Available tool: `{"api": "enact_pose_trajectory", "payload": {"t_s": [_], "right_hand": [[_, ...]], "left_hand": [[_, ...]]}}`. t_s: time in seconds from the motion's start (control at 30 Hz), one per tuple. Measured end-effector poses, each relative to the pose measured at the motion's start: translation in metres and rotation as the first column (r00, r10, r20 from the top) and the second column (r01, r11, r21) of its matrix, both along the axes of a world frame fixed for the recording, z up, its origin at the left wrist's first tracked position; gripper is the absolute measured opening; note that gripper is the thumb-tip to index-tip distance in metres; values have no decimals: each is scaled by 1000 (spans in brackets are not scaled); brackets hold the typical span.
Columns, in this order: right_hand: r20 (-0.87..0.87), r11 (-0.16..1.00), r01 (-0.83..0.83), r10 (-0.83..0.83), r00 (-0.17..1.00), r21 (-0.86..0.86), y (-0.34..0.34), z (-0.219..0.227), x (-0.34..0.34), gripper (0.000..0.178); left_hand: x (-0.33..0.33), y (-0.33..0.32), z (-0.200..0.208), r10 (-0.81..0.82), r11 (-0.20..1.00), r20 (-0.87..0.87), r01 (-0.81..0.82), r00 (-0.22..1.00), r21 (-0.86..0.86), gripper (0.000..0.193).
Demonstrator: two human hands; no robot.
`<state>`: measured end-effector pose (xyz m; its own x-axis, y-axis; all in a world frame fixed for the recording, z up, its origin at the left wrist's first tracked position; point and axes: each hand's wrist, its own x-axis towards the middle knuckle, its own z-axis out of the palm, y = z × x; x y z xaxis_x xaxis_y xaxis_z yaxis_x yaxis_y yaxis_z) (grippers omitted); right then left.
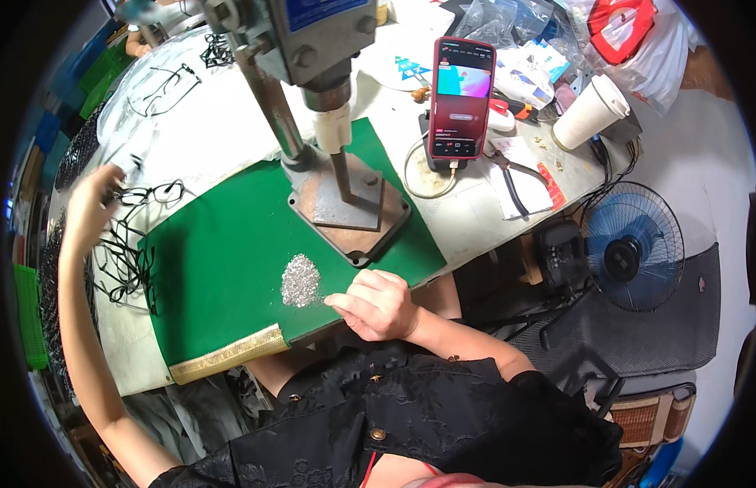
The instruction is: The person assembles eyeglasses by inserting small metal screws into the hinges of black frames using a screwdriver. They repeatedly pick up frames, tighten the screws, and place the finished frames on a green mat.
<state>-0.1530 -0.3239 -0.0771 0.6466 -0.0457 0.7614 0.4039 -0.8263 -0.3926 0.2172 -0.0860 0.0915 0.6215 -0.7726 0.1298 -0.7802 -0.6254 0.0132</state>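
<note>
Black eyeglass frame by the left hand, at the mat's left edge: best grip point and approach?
Probably the bridge of the black eyeglass frame, pinched from above. It lies flat and apart from the tangled pile of frames, rims side by side, so the narrow bridge between them is exposed. The left hand already sits at its left end; come from that side.

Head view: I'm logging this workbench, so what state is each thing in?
Phone: propped upright, screen lit, cable plugged in.
Paper cup: upright, lid on.
Fan: below the table edge; running or not, cannot tell.
Press: its ram stands on the base plate.
Silver pile: heaped loose on the green mat.
Left hand: closed on black glasses frames.
Right hand: fingers curled, beside the pile.
</note>
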Motion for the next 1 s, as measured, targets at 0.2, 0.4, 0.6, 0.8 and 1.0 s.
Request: {"api": "enact_pose_trajectory", "payload": {"t_s": [0.2, 0.4, 0.6, 0.8, 1.0], "right_hand": [[-57, 999, -15, 12, 998, -36, 7, 11, 7, 16], [-76, 999, 45, -47, 996, -25, 10, 8, 8, 13], [-105, 999, 18, -22, 994, -37, 19, 10, 9, 13], [-99, 999, 21, -24, 995, -29, 22, 13, 13, 12], [-58, 987, 75, -84, 995, -142, 17, 12, 13, 14]], "left_hand": [[-57, 4, -23, -57, 868, -120, 108, 991, 485, 77], [-14, -26, -53, 138, 774, -77, -59, 987, 630, 65], [50, -5, -116, -17, 992, 70, 8, 997, 129, 51], [73, -89, -135, 63, 998, 213, -58, 975, -29, 63], [85, -163, -145, 327, 900, 174, -250, 929, -357, 43]]}}
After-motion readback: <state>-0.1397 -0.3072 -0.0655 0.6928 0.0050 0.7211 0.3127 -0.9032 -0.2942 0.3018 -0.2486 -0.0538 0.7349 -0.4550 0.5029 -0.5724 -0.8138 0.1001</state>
